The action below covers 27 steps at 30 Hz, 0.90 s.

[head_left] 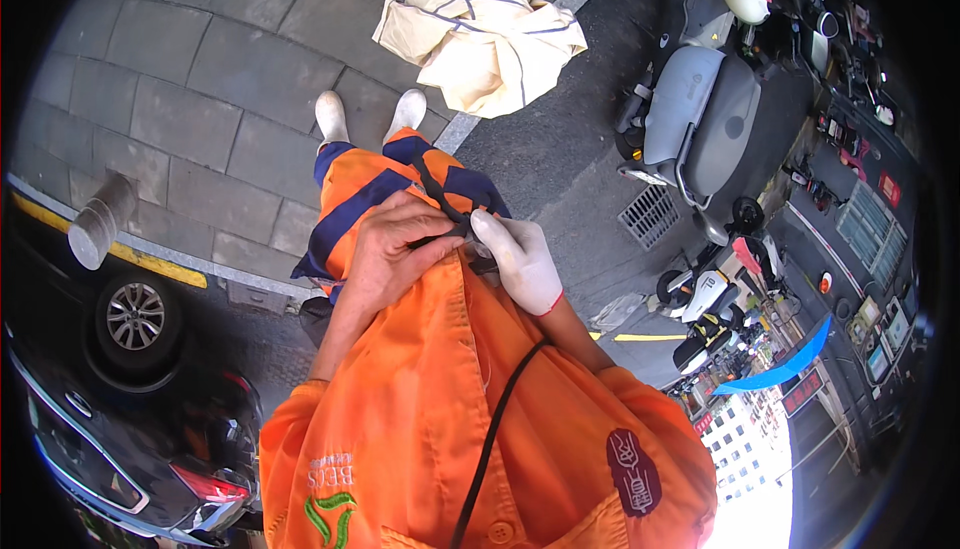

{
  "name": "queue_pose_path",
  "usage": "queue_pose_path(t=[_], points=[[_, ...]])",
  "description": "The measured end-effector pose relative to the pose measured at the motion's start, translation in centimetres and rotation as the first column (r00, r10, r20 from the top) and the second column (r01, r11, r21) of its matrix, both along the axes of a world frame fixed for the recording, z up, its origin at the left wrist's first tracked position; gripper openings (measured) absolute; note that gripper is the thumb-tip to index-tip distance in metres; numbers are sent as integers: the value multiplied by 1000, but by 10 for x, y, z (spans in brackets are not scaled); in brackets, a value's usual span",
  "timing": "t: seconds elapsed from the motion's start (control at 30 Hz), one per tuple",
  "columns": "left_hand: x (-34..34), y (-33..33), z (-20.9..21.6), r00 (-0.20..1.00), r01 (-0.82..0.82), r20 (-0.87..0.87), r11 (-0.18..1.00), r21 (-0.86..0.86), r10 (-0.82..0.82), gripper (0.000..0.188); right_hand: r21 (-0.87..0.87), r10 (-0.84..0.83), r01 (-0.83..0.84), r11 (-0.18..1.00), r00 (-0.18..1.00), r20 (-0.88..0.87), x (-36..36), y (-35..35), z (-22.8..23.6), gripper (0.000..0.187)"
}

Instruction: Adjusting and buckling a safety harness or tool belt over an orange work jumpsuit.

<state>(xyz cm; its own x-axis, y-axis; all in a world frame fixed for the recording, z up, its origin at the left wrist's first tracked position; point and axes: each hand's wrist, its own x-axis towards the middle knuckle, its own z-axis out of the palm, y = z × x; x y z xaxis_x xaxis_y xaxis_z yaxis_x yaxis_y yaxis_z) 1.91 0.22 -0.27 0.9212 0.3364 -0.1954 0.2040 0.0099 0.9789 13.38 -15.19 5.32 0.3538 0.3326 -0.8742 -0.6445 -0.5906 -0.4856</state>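
In front of my waist, my bare left hand (398, 241) is closed, its thumb and fingers pinching a dark strap (432, 185). Beside it my right hand (518, 261), in a white knitted glove with a red-edged cuff, is closed on the same strap, thumb pointing up. Where the two hands meet, the strap's end and a small dark piece are partly hidden by the fingers. The strap runs down over orange trousers with navy bands (366, 204). Just below the hands hangs the front of my orange jacket (430, 399), with a thin black cord (497, 419) across it.
A crumpled cream cloth (490, 44) with dark blue bands lies by the kerb, ahead of my white boots (331, 117). Grey scooters (690, 99) stand at the right. A dark car (130, 399) and a stone bollard (100, 224) are at the left.
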Motion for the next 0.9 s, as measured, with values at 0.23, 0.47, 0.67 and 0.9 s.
queue_pose_path(t=[0.23,0.47,0.67,0.9], points=[[1,3,4,999,-47,26,997,55,46,23,-55,-101,95,994,989,-108,1,5,5,48],[3,1,7,995,-32,94,991,128,20,23,-8,38,-38,999,996,84,-1,6,2,45],[-1,2,4,996,-61,67,986,157,51,22,-53,301,-312,949,838,455,-5,11,1,24],[2,-3,7,989,-119,-64,977,175,132,18,-121,371,-368,922,750,547,-2,12,-3,30]])
